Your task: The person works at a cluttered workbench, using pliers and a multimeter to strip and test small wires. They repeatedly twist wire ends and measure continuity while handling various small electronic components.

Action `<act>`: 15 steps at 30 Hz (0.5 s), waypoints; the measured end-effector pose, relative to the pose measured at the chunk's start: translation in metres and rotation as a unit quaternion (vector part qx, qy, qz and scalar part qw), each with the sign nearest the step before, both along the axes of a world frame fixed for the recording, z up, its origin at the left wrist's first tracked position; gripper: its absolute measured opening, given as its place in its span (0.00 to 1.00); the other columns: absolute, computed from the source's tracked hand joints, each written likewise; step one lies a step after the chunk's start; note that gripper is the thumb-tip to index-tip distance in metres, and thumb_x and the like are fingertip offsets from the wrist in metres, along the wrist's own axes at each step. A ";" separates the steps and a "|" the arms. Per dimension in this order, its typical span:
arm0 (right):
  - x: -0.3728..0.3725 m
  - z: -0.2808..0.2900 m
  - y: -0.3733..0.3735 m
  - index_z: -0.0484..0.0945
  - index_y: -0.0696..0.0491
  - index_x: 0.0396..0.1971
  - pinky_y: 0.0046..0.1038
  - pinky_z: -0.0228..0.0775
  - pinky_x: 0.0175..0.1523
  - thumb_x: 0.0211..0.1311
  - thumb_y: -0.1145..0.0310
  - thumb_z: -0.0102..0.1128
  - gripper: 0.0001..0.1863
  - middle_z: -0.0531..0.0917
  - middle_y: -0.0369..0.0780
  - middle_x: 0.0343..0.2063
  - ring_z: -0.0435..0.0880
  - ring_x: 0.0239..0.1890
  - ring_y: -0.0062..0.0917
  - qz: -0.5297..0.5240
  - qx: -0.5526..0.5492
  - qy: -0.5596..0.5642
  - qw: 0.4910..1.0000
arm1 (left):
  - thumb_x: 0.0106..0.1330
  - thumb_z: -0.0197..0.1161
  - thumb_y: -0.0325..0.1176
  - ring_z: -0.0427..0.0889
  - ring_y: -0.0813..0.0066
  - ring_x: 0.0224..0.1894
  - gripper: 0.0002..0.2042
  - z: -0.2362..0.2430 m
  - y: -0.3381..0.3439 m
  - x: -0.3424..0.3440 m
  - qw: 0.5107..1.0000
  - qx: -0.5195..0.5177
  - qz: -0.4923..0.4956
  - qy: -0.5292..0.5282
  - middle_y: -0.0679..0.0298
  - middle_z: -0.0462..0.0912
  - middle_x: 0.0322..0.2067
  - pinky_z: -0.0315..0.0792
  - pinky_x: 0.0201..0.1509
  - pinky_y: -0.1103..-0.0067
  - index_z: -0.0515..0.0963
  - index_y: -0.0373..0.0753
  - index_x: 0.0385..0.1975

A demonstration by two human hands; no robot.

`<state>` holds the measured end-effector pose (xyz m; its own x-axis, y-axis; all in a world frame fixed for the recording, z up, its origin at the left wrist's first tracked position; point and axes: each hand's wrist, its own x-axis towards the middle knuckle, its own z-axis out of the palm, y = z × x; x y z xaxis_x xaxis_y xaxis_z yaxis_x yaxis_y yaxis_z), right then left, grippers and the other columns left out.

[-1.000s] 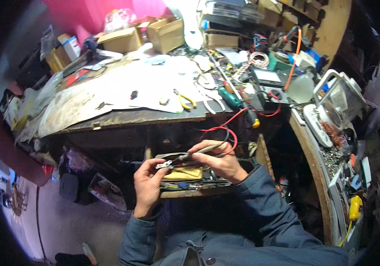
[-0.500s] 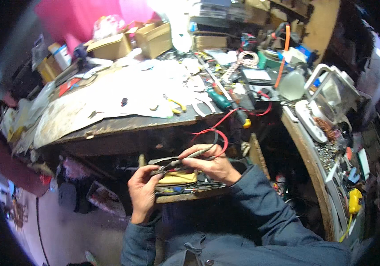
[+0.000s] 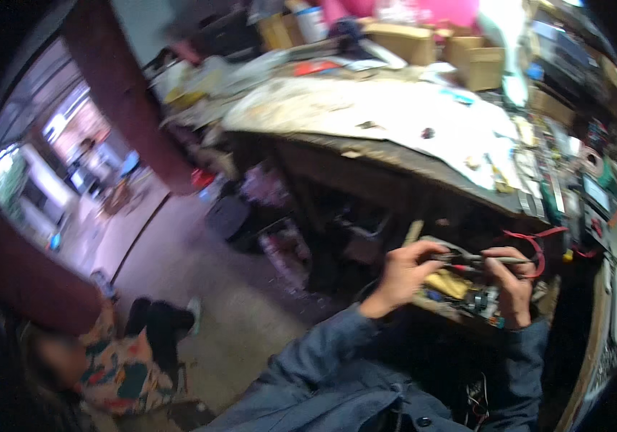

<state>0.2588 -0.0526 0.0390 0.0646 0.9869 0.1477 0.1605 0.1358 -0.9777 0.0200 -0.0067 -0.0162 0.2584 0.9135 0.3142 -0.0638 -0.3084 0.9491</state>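
Over an open drawer (image 3: 431,308) with a yellow pouch (image 3: 451,286), my left hand (image 3: 405,277) pinches a small part (image 3: 446,255), too blurred to make out. My right hand (image 3: 508,288) is closed around test probes (image 3: 492,258) that meet the part between my fingertips. A red lead (image 3: 539,253) loops from the probes past my right hand toward the meter (image 3: 598,203) at the bench's right.
The bench (image 3: 301,129) carries white sheets, cardboard boxes (image 3: 474,65), tools and cables. A cluttered side board (image 3: 614,302) runs down the right. At lower left a person (image 3: 128,360) in patterned clothing sits near a doorway (image 3: 70,165). Dark items (image 3: 229,216) lie under the bench.
The view has swung left, shifting bench and hands rightward in the picture and revealing the person and doorway. My hands still hold the part and probes together.
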 end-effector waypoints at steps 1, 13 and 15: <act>-0.005 0.006 -0.002 0.86 0.58 0.40 0.20 0.74 0.43 0.65 0.75 0.65 0.07 0.87 0.36 0.35 0.83 0.36 0.17 -0.010 0.014 0.017 1.000 | 0.66 0.67 0.23 0.84 0.79 0.41 0.10 0.001 0.002 0.005 0.999 -0.005 -0.021 -0.028 0.63 0.88 0.41 0.78 0.48 0.80 0.84 0.35 0.45; 0.009 -0.001 0.030 0.82 0.56 0.37 0.19 0.69 0.40 0.68 0.72 0.62 0.04 0.80 0.32 0.31 0.76 0.33 0.14 0.046 0.023 -0.021 0.998 | 0.61 0.66 0.21 0.85 0.73 0.40 0.07 -0.006 0.001 0.015 0.991 0.098 0.085 -0.010 0.59 0.84 0.34 0.79 0.43 0.76 0.83 0.33 0.38; 0.017 -0.014 0.037 0.81 0.55 0.37 0.20 0.66 0.37 0.69 0.70 0.61 0.04 0.78 0.31 0.30 0.73 0.32 0.13 0.021 0.027 -0.014 0.999 | 0.60 0.66 0.22 0.85 0.70 0.37 0.07 -0.006 -0.002 0.018 0.994 0.070 0.080 -0.025 0.58 0.84 0.33 0.76 0.42 0.74 0.82 0.33 0.37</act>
